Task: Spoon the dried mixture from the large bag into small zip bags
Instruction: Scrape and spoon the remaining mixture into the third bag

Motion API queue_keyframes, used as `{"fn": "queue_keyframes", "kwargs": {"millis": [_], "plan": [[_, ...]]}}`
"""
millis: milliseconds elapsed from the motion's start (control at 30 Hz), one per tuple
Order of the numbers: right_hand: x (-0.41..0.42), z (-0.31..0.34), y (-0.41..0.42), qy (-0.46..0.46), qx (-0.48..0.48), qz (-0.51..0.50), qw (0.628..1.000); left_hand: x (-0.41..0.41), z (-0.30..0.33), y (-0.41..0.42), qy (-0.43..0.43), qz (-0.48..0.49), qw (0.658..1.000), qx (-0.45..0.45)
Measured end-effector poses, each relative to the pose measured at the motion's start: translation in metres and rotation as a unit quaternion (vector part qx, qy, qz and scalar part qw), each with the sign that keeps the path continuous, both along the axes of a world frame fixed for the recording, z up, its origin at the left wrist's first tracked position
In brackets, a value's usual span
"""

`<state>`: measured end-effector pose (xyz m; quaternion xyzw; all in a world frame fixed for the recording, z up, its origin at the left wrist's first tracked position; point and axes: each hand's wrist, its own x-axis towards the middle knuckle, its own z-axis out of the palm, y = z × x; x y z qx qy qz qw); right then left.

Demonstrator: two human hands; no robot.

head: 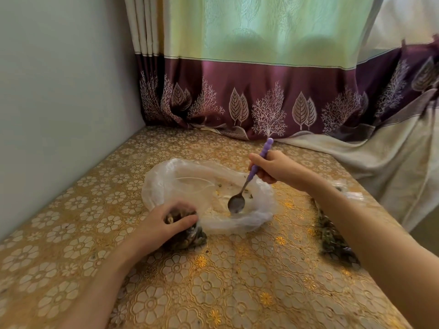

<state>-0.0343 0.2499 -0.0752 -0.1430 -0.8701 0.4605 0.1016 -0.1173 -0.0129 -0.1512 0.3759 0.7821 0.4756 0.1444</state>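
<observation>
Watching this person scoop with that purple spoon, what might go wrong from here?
The clear large plastic bag looks nearly empty, so the purple-handled metal spoon in the right hand may snag the thin film. The small filled zip bag gripped by the left hand looks full and may spill onto the gold floral tablecloth.

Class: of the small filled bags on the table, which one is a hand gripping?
The small bag beside the large bag, under the left hand; the other filled bag lies untouched.
</observation>
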Motion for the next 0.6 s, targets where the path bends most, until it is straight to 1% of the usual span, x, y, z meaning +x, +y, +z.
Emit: {"fn": "queue_keyframes", "kwargs": {"millis": [167,300,367,433,500,533,600], "plan": [[-0.02,0.012,0.001,-0.062,0.135,0.027,0.988,0.0,0.001,0.001,0.009,-0.004,1.0,0.0],[-0.039,0.015,-0.001,-0.132,0.277,0.064,0.95,-0.001,0.0,0.001,0.01,-0.004,1.0,-0.002],[-0.048,0.011,0.0,-0.167,0.32,0.074,0.93,-0.001,0.0,0.001,0.009,-0.005,1.0,0.003],[-0.053,0.005,0.003,-0.178,0.33,0.073,0.924,0.0,0.0,0.001,0.012,-0.007,1.0,0.006],[-0.053,0.001,0.008,-0.17,0.327,0.065,0.927,0.0,0.0,0.001,0.016,-0.009,1.0,0.01],[-0.052,-0.001,0.011,-0.173,0.314,0.06,0.932,-0.001,0.0,0.001,0.019,-0.011,1.0,0.011],[-0.049,-0.002,0.018,-0.203,0.245,0.05,0.947,-0.001,0.0,0.001,0.021,-0.012,1.0,0.012]]}}
